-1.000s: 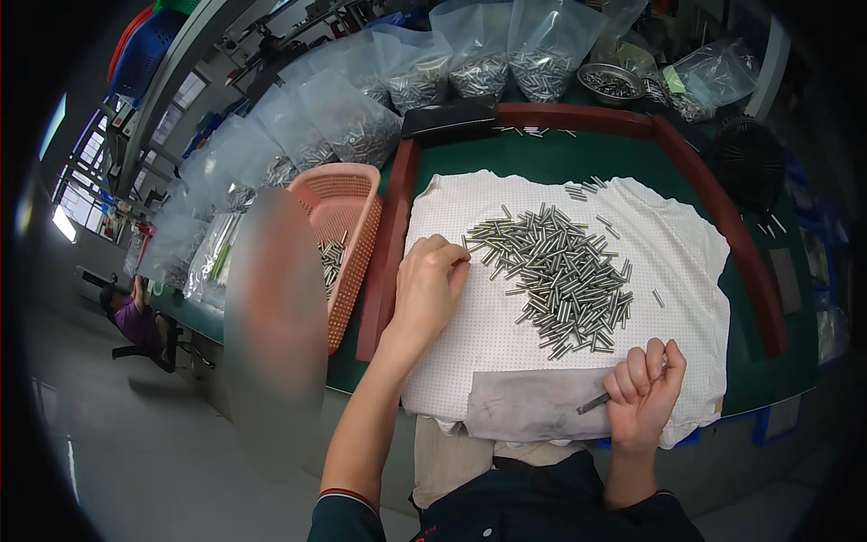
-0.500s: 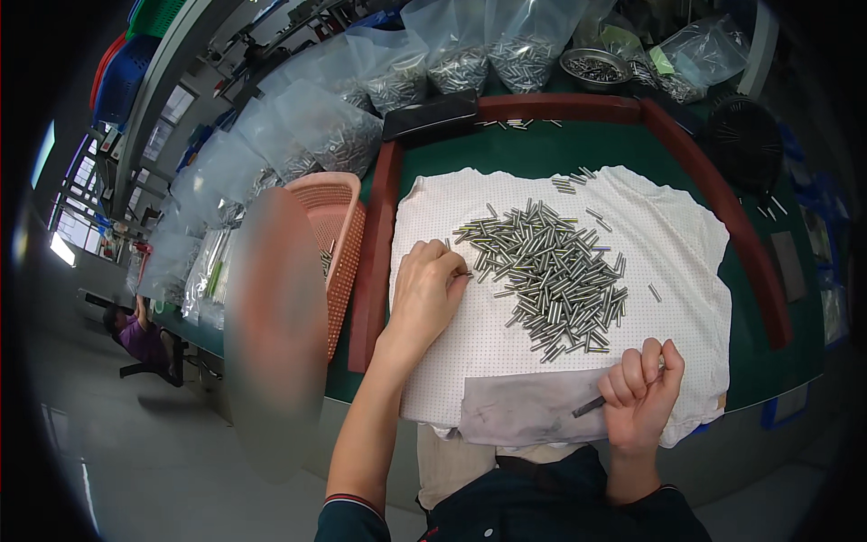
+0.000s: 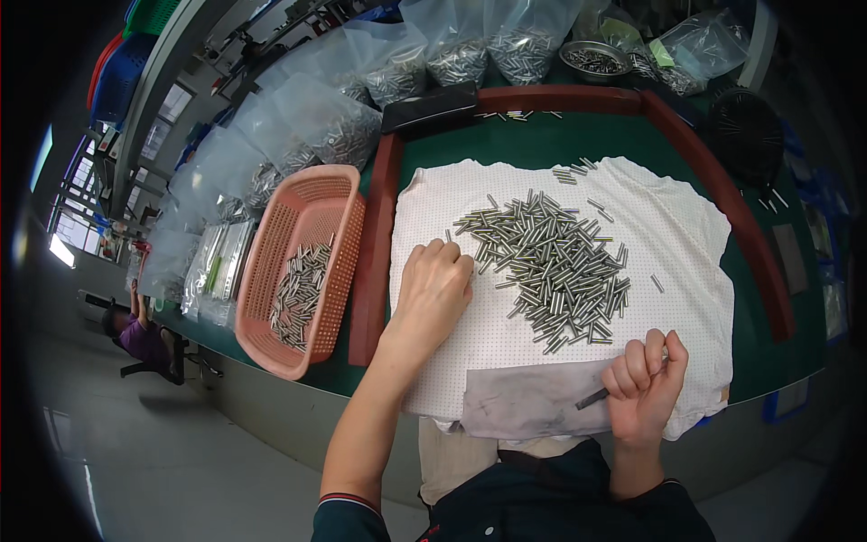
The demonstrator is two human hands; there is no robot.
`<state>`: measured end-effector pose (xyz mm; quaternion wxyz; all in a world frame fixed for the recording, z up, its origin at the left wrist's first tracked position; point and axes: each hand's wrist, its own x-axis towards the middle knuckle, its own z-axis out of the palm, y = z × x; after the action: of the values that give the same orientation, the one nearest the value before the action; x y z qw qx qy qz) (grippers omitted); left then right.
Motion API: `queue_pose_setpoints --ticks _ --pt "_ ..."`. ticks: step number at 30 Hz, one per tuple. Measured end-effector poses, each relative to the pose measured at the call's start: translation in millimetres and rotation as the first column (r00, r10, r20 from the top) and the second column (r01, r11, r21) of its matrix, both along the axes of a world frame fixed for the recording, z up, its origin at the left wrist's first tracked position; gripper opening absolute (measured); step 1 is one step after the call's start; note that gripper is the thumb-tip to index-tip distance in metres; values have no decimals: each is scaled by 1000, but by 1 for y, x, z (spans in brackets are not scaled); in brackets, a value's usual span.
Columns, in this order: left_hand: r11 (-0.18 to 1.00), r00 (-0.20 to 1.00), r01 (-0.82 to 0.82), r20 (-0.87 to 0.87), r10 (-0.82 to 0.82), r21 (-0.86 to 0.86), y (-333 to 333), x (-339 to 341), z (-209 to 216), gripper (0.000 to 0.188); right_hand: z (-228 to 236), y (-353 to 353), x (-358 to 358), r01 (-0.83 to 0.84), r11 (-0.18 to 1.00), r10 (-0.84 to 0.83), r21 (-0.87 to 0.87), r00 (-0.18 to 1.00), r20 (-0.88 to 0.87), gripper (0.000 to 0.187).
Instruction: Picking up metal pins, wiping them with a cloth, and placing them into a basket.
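A heap of short metal pins (image 3: 555,271) lies on a white dotted cloth (image 3: 695,271). At the heap's left edge, my left hand (image 3: 433,294) rests on the cloth with its fingers curled together, back upward. Its fingertips are hidden, so what they pinch cannot be made out. To the lower right, my right hand (image 3: 643,384) is closed in a fist, turned palm up, round a slim dark stick-like tool (image 3: 591,398). The tool's end juts out leftward over a grey stained cloth (image 3: 524,402) along the near edge.
A pink plastic basket (image 3: 348,271) holding pins stands left of the dark red wooden border (image 3: 375,262). Clear bags of pins (image 3: 524,56) line the back. A metal bowl (image 3: 596,61) and a black fan-like object (image 3: 745,135) stand farther right. Another person (image 3: 144,336) sits far left.
The blurred patch over the pink basket is gone, baring its pins. My left fingers have curled inward, hiding their tips. The right hand keeps its grip on the dark tool.
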<state>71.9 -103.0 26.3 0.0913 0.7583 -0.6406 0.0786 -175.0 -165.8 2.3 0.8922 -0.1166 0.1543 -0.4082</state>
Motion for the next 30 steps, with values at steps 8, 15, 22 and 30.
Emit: queue_pose_setpoints --ticks 8,15,22,30 --pt "996 999 42 -15 -43 -78 4 -2 5 11 1 0 0 3 1000 -3 -6 1000 11 39" --pt "874 -431 -476 -892 -138 94 41 -24 6 23 0 1 1 1 1000 -1 3 1000 3 38" --pt "827 -727 -540 -581 -366 155 54 -18 -12 23 1 1 2 6 1000 -6 -8 1000 8 38" --pt "802 -741 -572 -526 -417 170 57 -17 -15 13 1 2 2 11 1000 -11 -20 1000 10 37"
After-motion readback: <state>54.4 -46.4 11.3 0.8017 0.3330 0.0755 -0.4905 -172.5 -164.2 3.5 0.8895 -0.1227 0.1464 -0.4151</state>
